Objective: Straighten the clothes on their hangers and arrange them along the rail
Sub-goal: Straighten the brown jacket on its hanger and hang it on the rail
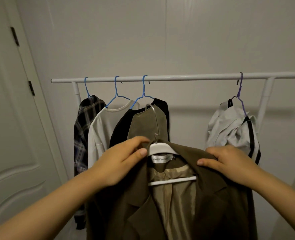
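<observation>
Off the rail (177,77), near the viewer — olive blazer (212,196) on white hanger (160,148), left hand (119,163) and right hand (229,161) pinching its shoulders — uneven tugging may slide it off.

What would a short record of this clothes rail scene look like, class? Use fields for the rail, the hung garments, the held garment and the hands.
rail: white rail, horizontal
hung at left: plaid shirt, cream top, black and olive top, each on a blue hanger
hung at right: crumpled grey garment on a purple hanger
held garment: olive blazer on a white hanger, its hook off the rail
left hand: grips the blazer's collar
right hand: grips the blazer's shoulder
</observation>
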